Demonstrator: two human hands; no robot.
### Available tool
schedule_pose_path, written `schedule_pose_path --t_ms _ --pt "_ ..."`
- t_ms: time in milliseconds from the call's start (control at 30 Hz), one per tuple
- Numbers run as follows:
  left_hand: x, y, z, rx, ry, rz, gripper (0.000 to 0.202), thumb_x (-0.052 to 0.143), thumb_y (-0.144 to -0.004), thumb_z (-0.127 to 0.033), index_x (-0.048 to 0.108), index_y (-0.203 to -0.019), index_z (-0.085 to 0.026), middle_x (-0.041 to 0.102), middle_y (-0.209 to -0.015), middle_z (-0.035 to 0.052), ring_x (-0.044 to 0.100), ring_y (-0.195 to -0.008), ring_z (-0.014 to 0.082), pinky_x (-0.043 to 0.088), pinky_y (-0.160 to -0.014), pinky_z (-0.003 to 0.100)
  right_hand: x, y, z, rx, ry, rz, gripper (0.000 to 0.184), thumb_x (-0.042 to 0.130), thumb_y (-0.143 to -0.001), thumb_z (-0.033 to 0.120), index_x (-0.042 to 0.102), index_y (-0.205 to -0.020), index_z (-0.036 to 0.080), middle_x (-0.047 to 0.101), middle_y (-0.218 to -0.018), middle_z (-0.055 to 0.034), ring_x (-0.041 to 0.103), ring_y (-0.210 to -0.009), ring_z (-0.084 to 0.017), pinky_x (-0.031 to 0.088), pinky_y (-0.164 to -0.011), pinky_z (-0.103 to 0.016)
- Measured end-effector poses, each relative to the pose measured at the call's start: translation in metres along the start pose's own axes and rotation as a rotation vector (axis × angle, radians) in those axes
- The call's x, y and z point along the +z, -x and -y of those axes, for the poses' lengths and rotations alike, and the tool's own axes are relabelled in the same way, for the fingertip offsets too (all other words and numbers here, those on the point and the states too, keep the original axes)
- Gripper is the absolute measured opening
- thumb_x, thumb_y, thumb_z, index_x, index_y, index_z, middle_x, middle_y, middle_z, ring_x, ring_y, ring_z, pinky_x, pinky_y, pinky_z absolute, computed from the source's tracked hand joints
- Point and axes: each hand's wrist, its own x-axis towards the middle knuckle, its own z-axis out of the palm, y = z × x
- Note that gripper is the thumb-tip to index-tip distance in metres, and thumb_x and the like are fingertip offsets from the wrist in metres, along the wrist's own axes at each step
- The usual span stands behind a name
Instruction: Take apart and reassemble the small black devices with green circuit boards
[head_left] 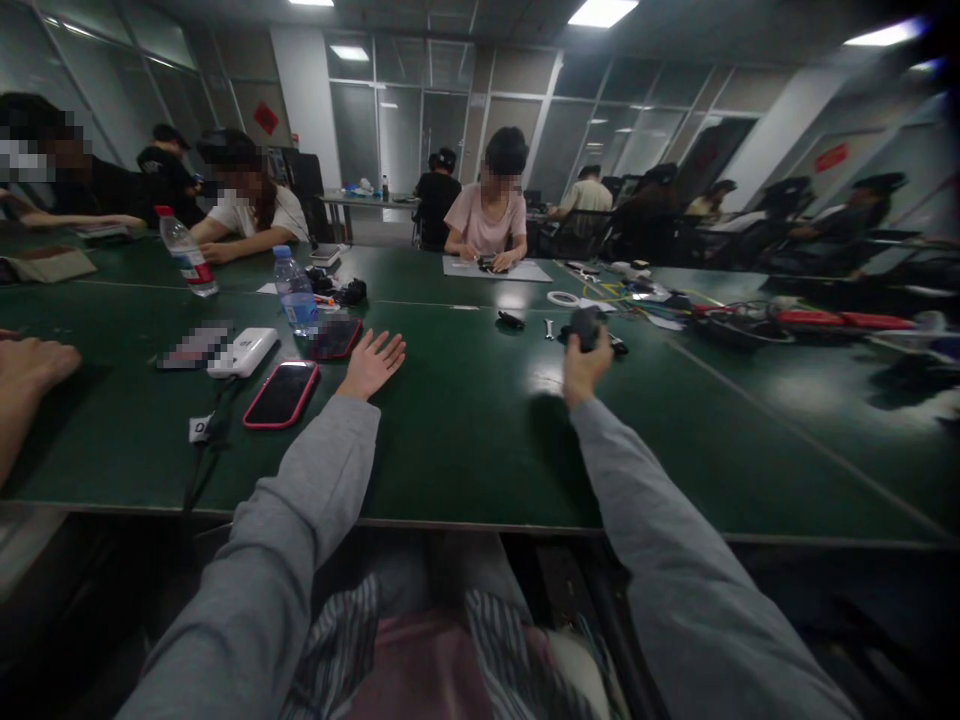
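Observation:
My right hand [585, 368] is raised over the green table [465, 430], its fingers wrapped round a dark, blocky object [586, 325] whose kind I cannot make out. Just beyond it lie a small wrench [549, 330], a black oval piece [511, 319] and another dark piece [618, 345]. My left hand [373, 365] has its fingers spread and holds nothing. Close to it on the left are a phone with a dark red edge [337, 340] and a phone in a pink case [282, 395]. Behind these stands a water bottle with a blue cap [297, 295].
A white power bank [244, 352] with a cable lies left of my arm. Farther left stands a red-capped bottle [186, 255]; another person's hand [37, 365] rests at the edge. Cables and tools [742, 320] crowd the right. A person in pink [487, 220] sits opposite.

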Motion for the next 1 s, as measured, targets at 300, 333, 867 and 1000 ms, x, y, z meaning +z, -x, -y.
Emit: schedule_pose_path --t_ms 300,333,867,1000 --pt "0.033 0.007 0.038 0.036 -0.22 0.141 0.029 0.072 -0.085 -0.025 0.066 -0.112 -0.019 0.073 -0.102 0.0054 0.07 -0.091 0.0172 0.051 -0.093 0.031 0.025 0.198 0.153 -0.393 -0.391 0.74 0.069 0.054 -0.089 0.027 0.029 -0.154 0.022 0.041 -0.148 -0.0116 0.036 -0.14 -0.026 0.032 -0.119 -0.05" --pt "0.036 0.008 0.039 0.051 -0.196 0.124 0.027 0.071 -0.085 -0.023 0.066 -0.11 -0.017 0.073 -0.1 0.0056 0.07 -0.09 0.0167 0.05 -0.094 0.03 0.025 0.202 0.155 -0.36 -0.424 0.787 0.071 0.055 -0.089 0.027 0.027 -0.154 0.023 0.037 -0.151 -0.011 0.033 -0.142 -0.026 0.028 -0.121 -0.051" --pt "0.042 0.02 0.028 -0.056 -0.126 0.165 0.048 0.057 -0.094 -0.049 0.066 -0.123 -0.013 0.074 -0.106 0.0142 0.071 -0.099 0.0264 0.055 -0.091 0.042 0.036 0.18 0.146 0.695 -0.99 1.203 0.053 0.059 -0.083 0.072 0.053 -0.098 0.021 0.062 -0.085 -0.0008 0.062 -0.076 -0.013 0.057 -0.072 -0.03" --pt "0.041 0.02 0.029 -0.099 -0.176 0.185 0.052 0.055 -0.094 -0.052 0.068 -0.121 -0.01 0.074 -0.105 0.0162 0.071 -0.097 0.0271 0.056 -0.09 0.041 0.026 0.18 0.151 0.766 -1.106 1.376 0.052 0.061 -0.083 0.071 0.053 -0.101 0.023 0.065 -0.088 -0.0017 0.065 -0.078 -0.014 0.058 -0.068 -0.03"
